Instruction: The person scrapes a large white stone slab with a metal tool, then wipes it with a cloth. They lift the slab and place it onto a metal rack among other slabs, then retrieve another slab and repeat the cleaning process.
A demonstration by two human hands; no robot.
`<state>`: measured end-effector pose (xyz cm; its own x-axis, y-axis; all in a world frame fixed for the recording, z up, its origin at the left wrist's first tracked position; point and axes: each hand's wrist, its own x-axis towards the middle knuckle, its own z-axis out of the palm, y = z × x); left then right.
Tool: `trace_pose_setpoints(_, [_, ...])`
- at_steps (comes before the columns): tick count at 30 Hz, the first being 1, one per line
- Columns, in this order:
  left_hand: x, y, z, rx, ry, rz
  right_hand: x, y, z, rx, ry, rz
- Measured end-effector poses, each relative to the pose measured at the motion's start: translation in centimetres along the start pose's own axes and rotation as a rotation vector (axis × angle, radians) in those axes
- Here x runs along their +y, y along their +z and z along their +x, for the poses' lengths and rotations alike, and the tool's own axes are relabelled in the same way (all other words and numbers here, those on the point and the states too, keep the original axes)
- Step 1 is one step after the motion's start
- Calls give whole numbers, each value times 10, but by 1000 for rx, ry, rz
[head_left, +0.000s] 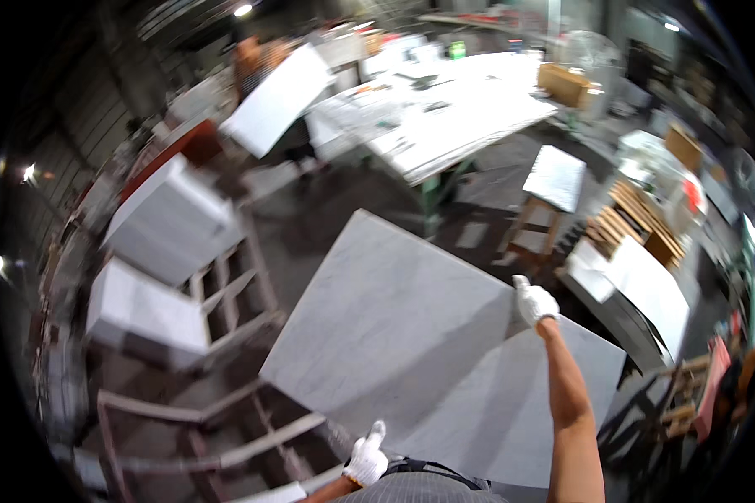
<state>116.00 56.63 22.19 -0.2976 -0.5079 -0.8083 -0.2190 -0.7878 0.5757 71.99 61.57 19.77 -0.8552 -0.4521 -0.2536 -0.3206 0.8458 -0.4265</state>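
A large pale grey-white stone slab with faint veining is held tilted in front of my body. My right hand, in a white glove, grips its far edge, thumb on the upper face and the other fingers partly hidden. At the near edge, close to my waist, my left hand, also white-gloved, holds the slab with the thumb up and its other fingers out of sight. My right forearm crosses above the slab and casts a shadow on it.
A bright white worktable stands ahead. Left of it, another person carries a white slab. Stacked slabs rest on a frame to the left, with an empty metal rack nearer. At right are a stool and wooden pieces.
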Motion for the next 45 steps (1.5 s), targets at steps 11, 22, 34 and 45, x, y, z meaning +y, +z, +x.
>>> trace_pose_setpoints(11, [107,105,135,-149,-146,-108,11,-53,137,112,91,-39])
trace_pose_setpoints(22, [179,224,247,-303,-202,42,60,-99,276,113,338,-1])
trace_pose_setpoints(34, [209,447,321,-250,-94,-76,125,-205,483,101,398,-112])
trace_pose_setpoints(45, [289,539,413,-182,-236,-153,94,-196,688,79,181,-155])
